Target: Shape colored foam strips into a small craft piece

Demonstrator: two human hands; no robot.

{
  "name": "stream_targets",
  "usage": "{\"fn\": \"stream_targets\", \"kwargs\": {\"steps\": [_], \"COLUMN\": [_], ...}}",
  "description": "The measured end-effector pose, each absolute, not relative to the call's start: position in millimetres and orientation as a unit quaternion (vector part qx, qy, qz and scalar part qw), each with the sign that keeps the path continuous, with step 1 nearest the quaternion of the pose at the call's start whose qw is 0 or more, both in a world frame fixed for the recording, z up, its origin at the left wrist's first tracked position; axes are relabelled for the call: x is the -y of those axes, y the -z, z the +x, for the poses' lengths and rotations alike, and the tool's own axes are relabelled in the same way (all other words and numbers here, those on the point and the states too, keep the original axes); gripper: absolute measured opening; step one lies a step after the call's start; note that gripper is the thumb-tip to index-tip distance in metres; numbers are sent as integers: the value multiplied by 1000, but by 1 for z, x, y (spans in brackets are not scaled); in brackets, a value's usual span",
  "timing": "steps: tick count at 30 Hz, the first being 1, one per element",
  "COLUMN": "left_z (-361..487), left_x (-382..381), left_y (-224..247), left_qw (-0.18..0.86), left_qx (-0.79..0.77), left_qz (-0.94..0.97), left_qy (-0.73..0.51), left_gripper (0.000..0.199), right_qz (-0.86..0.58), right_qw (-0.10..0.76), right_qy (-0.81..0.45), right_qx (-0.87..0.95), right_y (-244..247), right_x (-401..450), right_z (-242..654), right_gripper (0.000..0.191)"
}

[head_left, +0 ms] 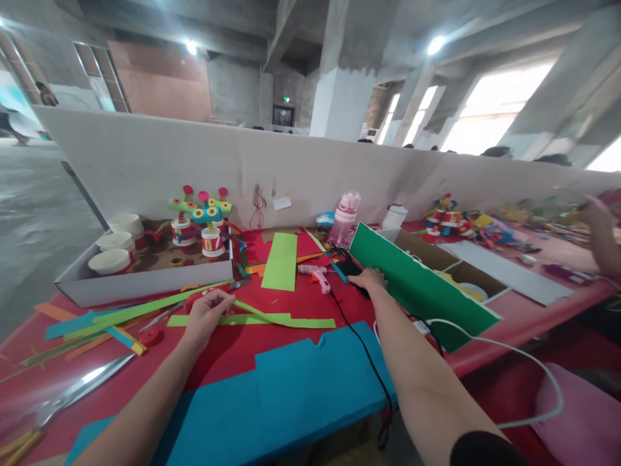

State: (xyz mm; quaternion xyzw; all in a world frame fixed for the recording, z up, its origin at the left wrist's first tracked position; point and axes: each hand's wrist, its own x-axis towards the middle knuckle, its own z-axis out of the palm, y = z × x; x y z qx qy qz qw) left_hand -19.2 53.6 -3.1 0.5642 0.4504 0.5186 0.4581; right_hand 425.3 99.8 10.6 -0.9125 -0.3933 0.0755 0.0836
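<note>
My left hand (211, 312) pinches one end of a narrow light-green paper strip (257, 312), which runs right across the red tabletop. Beneath it lies another light-green strip (310, 323). My right hand (369, 279) reaches forward over a flat black object (349, 266) beside the green box side; its fingers look loosely extended onto it, their tips partly hidden. Between the hands, a pink hot glue gun (317, 277) lies with its black cord trailing toward me. A wide light-green paper sheet (280, 262) is left of the gun. Blue foam or paper sheets (315, 369) cover the near edge.
Large scissors (80, 388) lie near left, below mixed paper strips (104, 327). A shallow box (145, 285) holds white cups (110, 261) and paper-cup figures (212, 239). A green-sided box (412, 285) and white cable (514, 349) are right. A pink bottle (345, 217) stands behind. Another person's arm (600, 239) shows far right.
</note>
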Motion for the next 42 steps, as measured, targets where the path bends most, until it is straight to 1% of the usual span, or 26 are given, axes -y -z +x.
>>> {"fn": "stream_targets", "kwargs": {"steps": [7, 10, 13, 14, 16, 18, 21, 25, 30, 34, 37, 42], "left_z": [-20, -20, -21, -21, -21, -21, -22, -24, -23, -23, -23, -21], "left_x": [-55, -55, -54, -55, -55, -56, -56, -55, -55, -55, -55, -54], "left_y": [4, 4, 4, 4, 5, 6, 8, 8, 7, 8, 8, 5], "left_qw": [455, 454, 455, 455, 449, 440, 442, 454, 453, 448, 448, 439], "left_qx": [-454, -453, -453, -454, -456, -456, -455, -454, -458, -463, -466, -472], "left_qz": [566, 569, 568, 570, 577, 587, 588, 576, 568, 572, 574, 577], "left_qy": [-516, -515, -514, -512, -507, -503, -502, -507, -512, -508, -502, -501], "left_gripper": [30, 29, 28, 29, 30, 30, 30, 29, 28, 27, 28, 31], "right_qz": [-908, -910, -905, -899, -866, -828, -810, -821, -838, -837, -840, -862], "right_qw": [91, 81, 100, 114, 140, 141, 136, 134, 130, 129, 129, 117], "right_qy": [-71, -77, -44, -16, 39, 51, 33, 13, -12, -13, -9, 11], "right_qx": [403, 399, 412, 423, 478, 541, 569, 554, 530, 531, 527, 494], "right_y": [-13, -19, -26, -28, -30, -29, -25, -23, -14, -3, -2, -4], "right_x": [-98, -95, -82, -76, -61, -48, -34, -27, -15, -8, -12, -31], "right_z": [425, 421, 403, 393, 369, 345, 319, 314, 323, 323, 325, 341], "right_gripper": [92, 92, 90, 83, 65, 56, 58, 63, 52, 50, 52, 62]}}
